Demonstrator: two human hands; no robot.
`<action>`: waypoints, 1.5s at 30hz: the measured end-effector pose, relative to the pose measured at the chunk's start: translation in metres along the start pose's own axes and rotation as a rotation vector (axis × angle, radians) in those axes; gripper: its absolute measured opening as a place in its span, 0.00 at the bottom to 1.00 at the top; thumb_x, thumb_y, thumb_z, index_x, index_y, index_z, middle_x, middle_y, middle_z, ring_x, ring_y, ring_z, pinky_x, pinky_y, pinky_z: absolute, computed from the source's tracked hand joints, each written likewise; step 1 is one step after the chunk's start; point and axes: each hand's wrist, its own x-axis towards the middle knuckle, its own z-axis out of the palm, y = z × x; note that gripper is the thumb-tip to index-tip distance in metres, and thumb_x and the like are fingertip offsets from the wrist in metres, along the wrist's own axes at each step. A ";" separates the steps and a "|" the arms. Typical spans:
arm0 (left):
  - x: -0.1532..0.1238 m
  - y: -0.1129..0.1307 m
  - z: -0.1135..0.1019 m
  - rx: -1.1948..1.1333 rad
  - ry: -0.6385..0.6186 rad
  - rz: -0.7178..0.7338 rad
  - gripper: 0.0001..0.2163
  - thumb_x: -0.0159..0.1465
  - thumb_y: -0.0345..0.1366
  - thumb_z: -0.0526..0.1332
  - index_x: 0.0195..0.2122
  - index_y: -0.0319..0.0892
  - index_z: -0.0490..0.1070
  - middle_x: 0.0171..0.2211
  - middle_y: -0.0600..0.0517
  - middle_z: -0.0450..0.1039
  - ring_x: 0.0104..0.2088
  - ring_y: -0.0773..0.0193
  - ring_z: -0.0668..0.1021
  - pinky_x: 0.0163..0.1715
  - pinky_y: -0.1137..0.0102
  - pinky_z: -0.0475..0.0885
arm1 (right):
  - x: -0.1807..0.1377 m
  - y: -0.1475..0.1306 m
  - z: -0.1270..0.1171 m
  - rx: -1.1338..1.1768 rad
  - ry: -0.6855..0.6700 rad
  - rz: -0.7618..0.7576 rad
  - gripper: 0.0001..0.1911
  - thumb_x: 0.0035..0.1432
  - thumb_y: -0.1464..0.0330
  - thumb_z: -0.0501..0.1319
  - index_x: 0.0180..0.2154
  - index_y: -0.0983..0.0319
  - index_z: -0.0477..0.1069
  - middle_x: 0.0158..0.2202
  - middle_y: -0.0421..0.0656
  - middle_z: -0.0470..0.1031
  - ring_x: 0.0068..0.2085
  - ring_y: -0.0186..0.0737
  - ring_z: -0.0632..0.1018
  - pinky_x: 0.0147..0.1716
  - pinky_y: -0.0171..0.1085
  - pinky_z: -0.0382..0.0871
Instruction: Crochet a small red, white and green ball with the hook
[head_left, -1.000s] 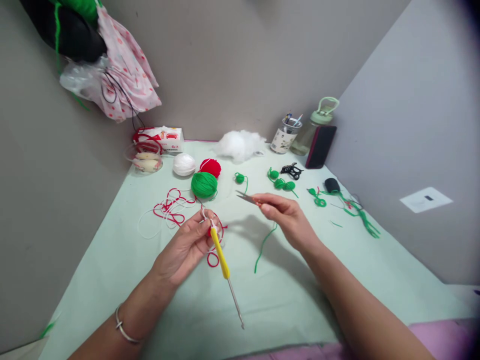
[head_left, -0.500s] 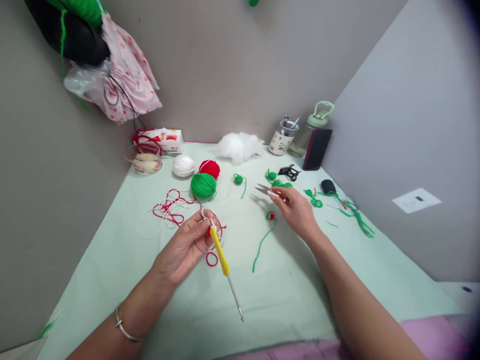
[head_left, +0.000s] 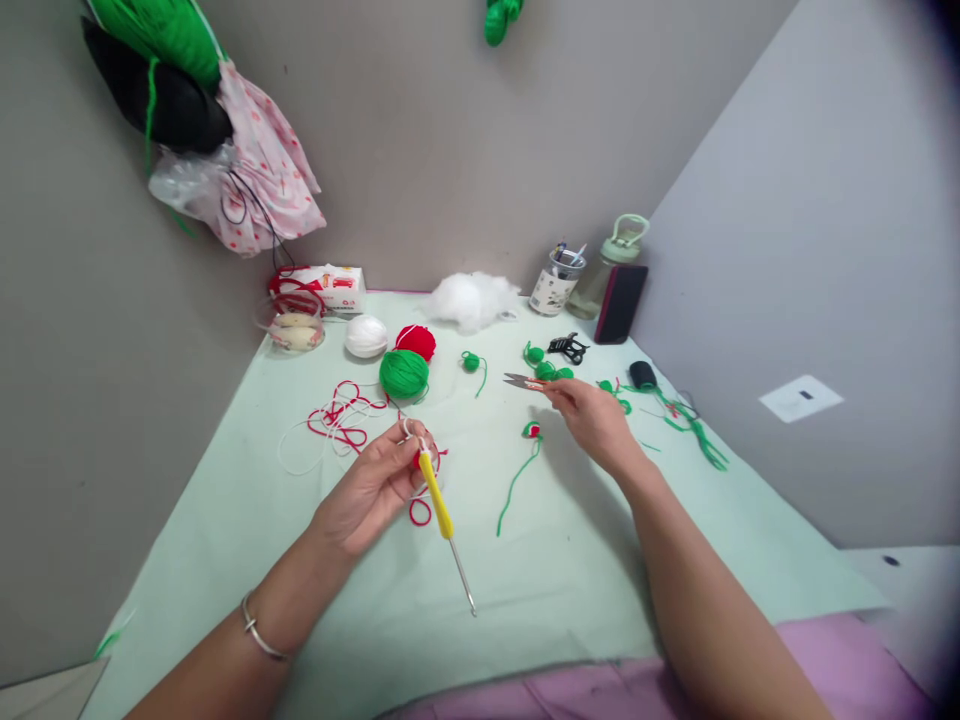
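Observation:
My left hand [head_left: 373, 487] is closed round a yellow-handled crochet hook [head_left: 442, 520] and a small red crochet piece with red yarn [head_left: 421, 510] trailing from it. The hook's metal shaft points down toward me. My right hand [head_left: 592, 420] reaches out over the mint-green table [head_left: 555, 570] and pinches small thread snips [head_left: 523, 381] low above the table, beside several little green crochet pieces [head_left: 546, 366]. A small red-and-green piece with a green tail [head_left: 530, 432] lies just left of that hand.
A green yarn ball [head_left: 403, 373], a red ball [head_left: 417, 341] and a white ball [head_left: 366, 336] sit at the back left beside tangled red yarn [head_left: 337, 418]. White stuffing [head_left: 471, 298], a pen cup [head_left: 553, 283], a water bottle [head_left: 607, 268] and a phone [head_left: 620, 303] line the back corner.
My right hand has carried the snips away from the middle, out to the right and down toward the table. The small red-and-green piece now lies uncovered. My left hand has stayed put.

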 end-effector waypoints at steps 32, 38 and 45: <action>0.001 -0.008 -0.003 0.095 -0.049 -0.015 0.09 0.60 0.33 0.77 0.35 0.39 0.77 0.31 0.52 0.75 0.29 0.70 0.76 0.30 0.78 0.77 | -0.011 -0.014 0.021 0.011 0.171 -0.156 0.12 0.67 0.62 0.57 0.37 0.56 0.79 0.32 0.45 0.85 0.27 0.43 0.78 0.31 0.39 0.67; 0.000 -0.010 -0.001 0.120 -0.058 -0.020 0.09 0.61 0.33 0.76 0.35 0.40 0.76 0.31 0.53 0.75 0.30 0.69 0.76 0.31 0.78 0.76 | -0.009 -0.011 0.023 0.033 0.181 -0.149 0.14 0.67 0.60 0.56 0.38 0.55 0.79 0.32 0.44 0.85 0.27 0.44 0.78 0.30 0.39 0.66; -0.002 -0.010 0.000 0.132 -0.057 -0.027 0.10 0.59 0.33 0.77 0.34 0.40 0.76 0.31 0.53 0.74 0.30 0.70 0.76 0.32 0.78 0.75 | -0.009 -0.010 0.026 0.048 0.173 -0.149 0.14 0.68 0.60 0.57 0.37 0.56 0.79 0.30 0.44 0.83 0.27 0.43 0.77 0.31 0.39 0.66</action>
